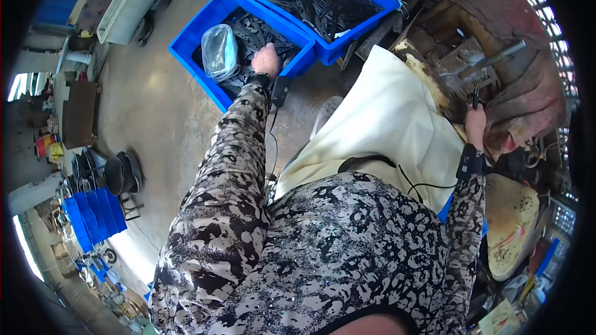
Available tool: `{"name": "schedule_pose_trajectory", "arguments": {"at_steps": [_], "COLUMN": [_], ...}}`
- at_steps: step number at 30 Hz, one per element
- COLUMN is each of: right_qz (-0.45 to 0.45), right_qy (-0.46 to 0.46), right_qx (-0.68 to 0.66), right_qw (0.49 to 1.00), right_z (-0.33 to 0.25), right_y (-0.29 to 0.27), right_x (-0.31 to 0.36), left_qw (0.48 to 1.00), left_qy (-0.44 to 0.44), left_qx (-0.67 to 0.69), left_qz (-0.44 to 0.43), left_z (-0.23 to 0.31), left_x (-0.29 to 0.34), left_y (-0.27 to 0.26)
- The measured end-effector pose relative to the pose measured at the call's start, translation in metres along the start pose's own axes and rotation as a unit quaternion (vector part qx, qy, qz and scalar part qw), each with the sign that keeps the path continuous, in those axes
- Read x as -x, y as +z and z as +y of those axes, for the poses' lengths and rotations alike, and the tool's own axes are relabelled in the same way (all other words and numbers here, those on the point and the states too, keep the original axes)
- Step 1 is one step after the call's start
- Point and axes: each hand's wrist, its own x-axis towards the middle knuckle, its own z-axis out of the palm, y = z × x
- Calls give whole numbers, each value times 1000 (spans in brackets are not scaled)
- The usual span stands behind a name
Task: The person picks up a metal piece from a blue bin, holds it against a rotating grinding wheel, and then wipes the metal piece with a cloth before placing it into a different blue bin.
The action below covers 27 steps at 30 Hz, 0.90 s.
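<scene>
My left hand (266,62) reaches into the nearer blue bin (186,34), its fingers curled down among flat dark metal pieces (251,28). What it grips there is hidden under the fingers. Beside it in the bin sits a clear plastic tub (214,56) with something light blue inside. On the right, my right hand (476,121) is closed around a thin dark object (476,98), whose kind I cannot make out. That object points up toward a rough brown metal block (472,65) with a metal bar (500,57) across it.
A second blue bin (388,0), full of similar dark pieces, stands behind the first. A cream apron (379,111) covers my lap. Reddish-brown cloth (524,96) drapes around the machine. A worn padded seat (510,226) lies at right; stacked blue bins (93,217) stand at left.
</scene>
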Motion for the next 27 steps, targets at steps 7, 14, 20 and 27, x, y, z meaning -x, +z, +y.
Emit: {"name": "schedule_pose_trajectory", "arguments": {"at_steps": [7, 14, 20, 27], "right_qz": [178, 233, 252, 249], "right_qy": [-63, -45, -31, -25], "right_qx": [35, 2, -19, -28], "right_qw": [981, 971, 967, 968], "right_z": [-48, -68, -73, -60], "right_y": [-8, -27, -37, -43], "right_x": [47, 65, 74, 68], "left_qw": [996, 888, 946, 902], "left_qy": [-14, 95, 118, -17], "left_qx": [89, 408, 224, 383], "left_qz": [22, 192, 201, 200], "left_z": [-6, 57, 89, 103], "left_x": [17, 45, 44, 36], "left_y": [-45, -100, -71, -49]}}
